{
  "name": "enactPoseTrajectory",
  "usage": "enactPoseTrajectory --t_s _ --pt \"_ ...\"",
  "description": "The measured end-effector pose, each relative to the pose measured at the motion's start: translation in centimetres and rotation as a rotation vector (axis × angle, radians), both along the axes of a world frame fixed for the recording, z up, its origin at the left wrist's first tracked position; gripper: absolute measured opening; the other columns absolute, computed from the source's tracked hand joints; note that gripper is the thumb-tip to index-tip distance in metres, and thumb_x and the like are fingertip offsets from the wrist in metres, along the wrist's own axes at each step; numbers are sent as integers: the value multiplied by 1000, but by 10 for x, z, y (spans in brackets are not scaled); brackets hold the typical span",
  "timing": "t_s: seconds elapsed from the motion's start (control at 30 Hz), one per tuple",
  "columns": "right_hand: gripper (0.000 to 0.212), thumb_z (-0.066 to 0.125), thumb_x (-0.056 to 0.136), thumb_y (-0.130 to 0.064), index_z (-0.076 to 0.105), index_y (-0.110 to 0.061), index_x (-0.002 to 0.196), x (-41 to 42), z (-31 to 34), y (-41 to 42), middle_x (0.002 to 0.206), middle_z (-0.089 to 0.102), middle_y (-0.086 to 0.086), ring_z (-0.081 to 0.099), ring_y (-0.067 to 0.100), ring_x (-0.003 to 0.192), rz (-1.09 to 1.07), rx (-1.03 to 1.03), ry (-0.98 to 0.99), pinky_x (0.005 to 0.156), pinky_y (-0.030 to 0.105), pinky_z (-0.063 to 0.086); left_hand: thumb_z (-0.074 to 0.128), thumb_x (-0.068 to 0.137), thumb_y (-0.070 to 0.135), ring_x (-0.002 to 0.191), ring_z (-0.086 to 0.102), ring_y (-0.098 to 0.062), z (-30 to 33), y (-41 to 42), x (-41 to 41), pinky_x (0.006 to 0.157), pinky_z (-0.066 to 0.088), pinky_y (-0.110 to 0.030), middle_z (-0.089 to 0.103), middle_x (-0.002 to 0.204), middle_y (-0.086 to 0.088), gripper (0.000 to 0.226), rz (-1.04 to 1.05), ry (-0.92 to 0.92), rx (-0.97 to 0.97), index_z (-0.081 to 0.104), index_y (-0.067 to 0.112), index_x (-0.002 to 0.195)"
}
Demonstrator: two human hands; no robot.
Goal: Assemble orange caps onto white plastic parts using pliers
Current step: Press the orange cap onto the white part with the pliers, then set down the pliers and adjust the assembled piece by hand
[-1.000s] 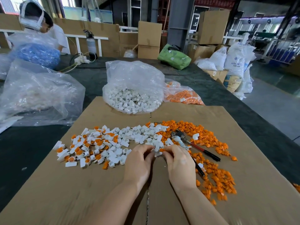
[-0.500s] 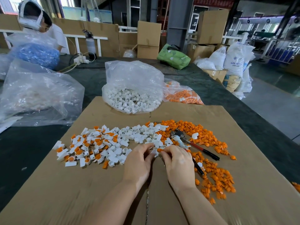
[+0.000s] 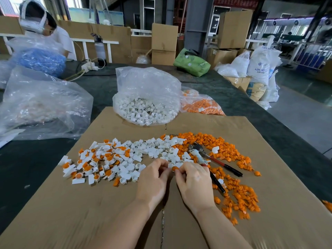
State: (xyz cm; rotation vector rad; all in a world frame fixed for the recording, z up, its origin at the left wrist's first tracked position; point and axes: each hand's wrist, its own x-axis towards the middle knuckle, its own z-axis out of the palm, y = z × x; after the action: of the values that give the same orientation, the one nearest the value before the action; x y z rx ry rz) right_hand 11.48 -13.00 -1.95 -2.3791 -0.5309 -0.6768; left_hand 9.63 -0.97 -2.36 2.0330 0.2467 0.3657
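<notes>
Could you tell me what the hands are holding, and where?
Left hand pinches a white part, right hand an orange cap, each by its edge at the fingertips.

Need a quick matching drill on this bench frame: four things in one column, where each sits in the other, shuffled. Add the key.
Things:
1. pliers
2. bag of white parts
3. green bag
4. finished pieces with orange caps fitted

Places:
A. far edge of the table, by the boxes
B. left end of the spread on the cardboard
C. on the loose orange caps, just right of the right hand
D. far edge of the cardboard, middle

Pairs: 1-C, 2-D, 3-A, 4-B
</notes>
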Motion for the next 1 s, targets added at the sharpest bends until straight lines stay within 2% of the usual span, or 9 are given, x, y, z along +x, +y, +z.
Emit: enactPoseTrajectory --t_s 0.13,0.27,0.37,0.43,0.6,0.7,0.83,1.0 --pt "33 78 68 -2 49 -12 57 -1 0 1 51 49 -2 46 16 47 17 -5 8 58 34 42 60 91 21 78 58 1 0 -1 -3 63 40 -4 63 82 13 9 -52 -10 16 61 29 87" --pt "25 75 74 -5 55 -10 61 1 -2 -1 55 54 -1 51 18 52 29 7 43 65 34 41 59 92 21 78 57 5 2 -2 -3 65 40 -4 63 81 12 13 -59 -30 -21 59 30 82" --pt "14 73 81 -17 64 -12 70 1 -2 -2 66 62 -4 58 16 64 57 10 47 72 32 39 57 93 21 79 57 0 2 0 0 63 40 -7 62 84 10 14 -18 0 -159 58 32 84" --pt "11 77 77 -17 67 -13 75 0 0 -2 68 62 -6 58 14 67 66 42 12 70 31 40 56 93 20 84 58 -4 0 1 2 66 39 -10 62 87 12 16 3 19 -207 58 34 86" --pt "23 78 74 -12 69 -12 95 0 0 -4 79 62 -4 59 16 80 98 59 11 73 31 42 57 93 20 87 62 -9 -3 3 4 71 43 -19 65 89 7 10 7 28 -274 62 29 92" --pt "25 73 80 -13 70 -14 104 0 0 -5 87 63 -1 58 17 85 131 27 37 77 36 47 57 93 21 85 61 -4 -2 3 4 69 42 -15 64 88 9 11 0 29 -240 61 32 91" --pt "24 72 80 -8 71 -14 103 0 2 -5 85 63 0 57 17 83 162 44 34 74 40 50 58 92 20 79 59 3 -2 3 3 62 41 -7 64 83 12 13 5 14 -211 63 31 88" --pt "22 72 80 -7 72 -14 101 0 3 -4 85 63 0 58 18 83 162 41 25 74 41 50 58 92 21 84 61 -5 -2 4 3 67 41 -15 65 87 8 8 6 27 -221 65 25 94"
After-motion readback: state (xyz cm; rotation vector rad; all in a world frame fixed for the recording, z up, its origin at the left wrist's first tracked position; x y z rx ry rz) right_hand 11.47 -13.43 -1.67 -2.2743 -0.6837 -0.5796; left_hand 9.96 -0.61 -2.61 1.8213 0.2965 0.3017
